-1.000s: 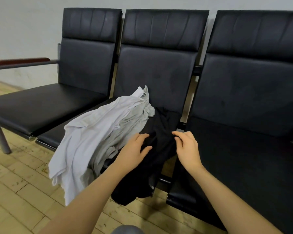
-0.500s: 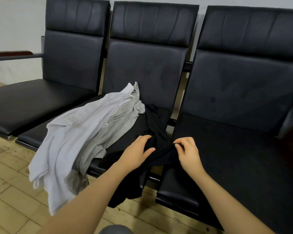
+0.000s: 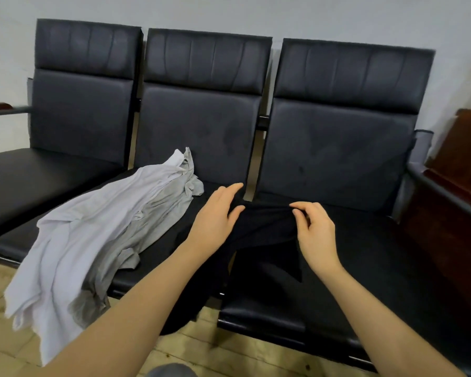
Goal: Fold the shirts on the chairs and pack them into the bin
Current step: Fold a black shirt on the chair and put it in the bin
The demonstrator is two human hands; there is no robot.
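Note:
A black shirt (image 3: 267,235) lies bunched across the gap between the middle chair (image 3: 201,137) and the right chair (image 3: 365,254), with part of it hanging toward the floor. My right hand (image 3: 313,235) pinches a fold of it between thumb and fingertips. My left hand (image 3: 215,221) rests on the shirt's left part with straight fingers. A white shirt (image 3: 74,240) and a grey shirt (image 3: 158,221) lie crumpled on the middle seat and drape over its front edge. No bin is in view.
The left chair (image 3: 38,180) has a bare seat and an armrest (image 3: 0,108) at the far left. Dark wooden furniture (image 3: 462,164) stands close to the right chair. A wooden floor (image 3: 6,349) runs below the seats. A wall is behind.
My right hand has taken a pinch of the black shirt and drawn it to the right, over the right seat. My left hand moved up along the shirt. The view shifted right.

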